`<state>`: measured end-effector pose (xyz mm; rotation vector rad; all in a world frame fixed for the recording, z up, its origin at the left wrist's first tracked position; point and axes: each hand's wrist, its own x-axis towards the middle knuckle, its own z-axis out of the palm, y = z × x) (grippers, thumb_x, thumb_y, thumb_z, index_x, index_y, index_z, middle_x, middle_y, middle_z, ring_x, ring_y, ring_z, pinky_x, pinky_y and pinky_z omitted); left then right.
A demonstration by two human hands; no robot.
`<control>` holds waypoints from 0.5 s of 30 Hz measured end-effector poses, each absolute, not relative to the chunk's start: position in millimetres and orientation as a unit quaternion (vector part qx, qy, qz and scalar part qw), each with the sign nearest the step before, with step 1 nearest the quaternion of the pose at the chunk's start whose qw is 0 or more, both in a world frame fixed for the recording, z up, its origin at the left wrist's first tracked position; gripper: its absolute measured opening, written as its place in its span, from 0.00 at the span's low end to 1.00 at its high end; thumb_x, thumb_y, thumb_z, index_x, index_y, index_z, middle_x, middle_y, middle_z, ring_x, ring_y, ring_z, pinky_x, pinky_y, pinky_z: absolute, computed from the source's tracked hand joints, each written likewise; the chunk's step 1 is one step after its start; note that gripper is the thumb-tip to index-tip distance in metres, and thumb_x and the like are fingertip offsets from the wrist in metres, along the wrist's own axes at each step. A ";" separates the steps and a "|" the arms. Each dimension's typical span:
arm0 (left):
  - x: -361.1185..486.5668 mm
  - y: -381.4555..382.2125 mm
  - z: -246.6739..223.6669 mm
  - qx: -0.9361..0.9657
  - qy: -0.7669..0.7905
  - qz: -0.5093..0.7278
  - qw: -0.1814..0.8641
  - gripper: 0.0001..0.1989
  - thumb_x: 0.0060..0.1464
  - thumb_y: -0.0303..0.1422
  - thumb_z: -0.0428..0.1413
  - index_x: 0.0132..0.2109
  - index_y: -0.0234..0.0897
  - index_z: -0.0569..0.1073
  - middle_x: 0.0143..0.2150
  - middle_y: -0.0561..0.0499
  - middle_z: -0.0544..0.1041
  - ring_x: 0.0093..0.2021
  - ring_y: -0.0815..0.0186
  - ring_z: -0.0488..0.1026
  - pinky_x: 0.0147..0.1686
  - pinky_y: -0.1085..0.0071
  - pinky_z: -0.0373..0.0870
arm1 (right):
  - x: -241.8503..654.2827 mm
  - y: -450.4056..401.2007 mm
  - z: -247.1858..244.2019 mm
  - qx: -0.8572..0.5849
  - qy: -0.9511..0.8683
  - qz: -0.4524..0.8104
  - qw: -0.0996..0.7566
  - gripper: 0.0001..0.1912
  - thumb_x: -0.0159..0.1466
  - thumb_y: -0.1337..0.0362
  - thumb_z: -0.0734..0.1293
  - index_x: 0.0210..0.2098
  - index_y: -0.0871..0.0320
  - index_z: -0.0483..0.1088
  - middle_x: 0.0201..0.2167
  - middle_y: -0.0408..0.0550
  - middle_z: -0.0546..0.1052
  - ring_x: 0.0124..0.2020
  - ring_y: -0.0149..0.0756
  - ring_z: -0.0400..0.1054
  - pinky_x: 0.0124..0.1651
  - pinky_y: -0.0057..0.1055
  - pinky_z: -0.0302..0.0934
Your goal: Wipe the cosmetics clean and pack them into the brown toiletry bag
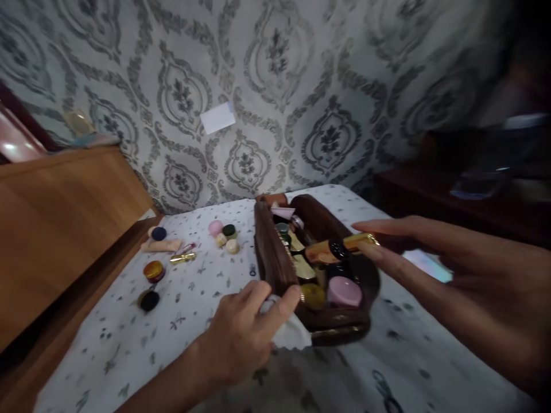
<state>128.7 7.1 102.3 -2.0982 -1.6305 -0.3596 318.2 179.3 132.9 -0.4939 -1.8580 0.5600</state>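
A brown cosmetic bag (275,252) lies unzipped on the patterned sheet, packed with jars and tubes. Between the thumb and fingers of my right hand (465,281) is the end of a slim gold cosmetic tube (359,241), held over the bag's right side. My left hand (245,321) is closed around a crumpled white tissue (290,332), and its index finger touches the bag's near left edge. Inside the bag are a pink-lidded jar (344,291) and a round olive-gold jar (313,296). The bag's bottom is hidden beneath them.
Left of the bag, several small items lie on the sheet (193,321): an amber jar (154,271), a black-lidded jar (148,300), a gold tube (183,258) and a pink-lidded jar (216,228). A wooden panel (73,212) borders the left. Patterned wall (279,155) rises behind.
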 end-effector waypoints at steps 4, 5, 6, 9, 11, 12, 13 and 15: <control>145.1 12.7 93.8 -0.757 -0.574 -0.206 0.234 0.26 0.57 0.22 0.41 0.61 0.34 0.65 0.40 0.42 0.75 0.37 0.61 0.75 0.27 0.70 0.74 | 330.5 175.5 149.3 -0.240 -0.788 0.220 0.523 0.08 0.63 0.58 0.69 0.42 0.50 0.77 0.38 0.43 0.82 0.34 0.34 0.75 0.37 0.29 0.69; 150.0 15.3 90.1 -0.756 -0.563 -0.230 0.240 0.25 0.60 0.24 0.40 0.61 0.34 0.65 0.41 0.42 0.76 0.39 0.61 0.76 0.29 0.70 0.75 | 332.5 176.1 152.2 -0.250 -0.787 0.214 0.522 0.09 0.64 0.58 0.69 0.42 0.50 0.77 0.39 0.44 0.82 0.35 0.35 0.75 0.37 0.30 0.69; 154.7 18.5 86.1 -0.756 -0.552 -0.248 0.249 0.23 0.62 0.26 0.39 0.61 0.34 0.65 0.43 0.41 0.77 0.43 0.61 0.76 0.32 0.71 0.76 | 334.2 177.1 154.4 -0.258 -0.786 0.206 0.523 0.09 0.63 0.57 0.69 0.42 0.50 0.77 0.39 0.44 0.82 0.35 0.36 0.76 0.37 0.31 0.69; 165.4 29.7 74.2 -0.755 -0.526 -0.270 0.285 0.22 0.67 0.31 0.38 0.62 0.31 0.65 0.50 0.40 0.77 0.51 0.61 0.74 0.37 0.73 0.77 | 337.0 181.2 156.4 -0.268 -0.785 0.189 0.526 0.10 0.62 0.56 0.69 0.42 0.49 0.77 0.40 0.43 0.82 0.36 0.37 0.76 0.34 0.30 0.70; 168.0 36.0 67.6 -0.746 -0.530 -0.269 0.300 0.23 0.69 0.34 0.37 0.62 0.28 0.65 0.51 0.40 0.78 0.50 0.62 0.76 0.33 0.76 0.76 | 336.7 183.7 155.5 -0.266 -0.788 0.183 0.525 0.10 0.62 0.56 0.70 0.42 0.49 0.77 0.40 0.43 0.82 0.36 0.37 0.76 0.35 0.31 0.71; 168.1 38.1 65.1 -0.743 -0.536 -0.262 0.302 0.24 0.69 0.37 0.37 0.62 0.28 0.65 0.50 0.40 0.79 0.49 0.62 0.76 0.30 0.77 0.76 | 335.7 184.8 155.0 -0.263 -0.791 0.182 0.521 0.10 0.62 0.56 0.70 0.42 0.50 0.77 0.40 0.43 0.82 0.36 0.37 0.76 0.37 0.31 0.71; 167.7 39.6 63.4 -0.743 -0.542 -0.252 0.301 0.25 0.69 0.39 0.37 0.62 0.28 0.65 0.50 0.40 0.79 0.49 0.63 0.77 0.28 0.77 0.76 | 334.1 185.9 154.7 -0.257 -0.795 0.182 0.518 0.10 0.62 0.56 0.70 0.42 0.50 0.77 0.40 0.42 0.82 0.36 0.36 0.76 0.39 0.32 0.71; 166.4 41.2 61.9 -0.752 -0.545 -0.228 0.293 0.24 0.69 0.38 0.40 0.63 0.28 0.64 0.48 0.40 0.80 0.48 0.64 0.78 0.28 0.78 0.76 | 329.2 187.8 154.9 -0.247 -0.804 0.180 0.510 0.10 0.63 0.56 0.69 0.43 0.50 0.77 0.39 0.42 0.82 0.35 0.36 0.76 0.40 0.32 0.72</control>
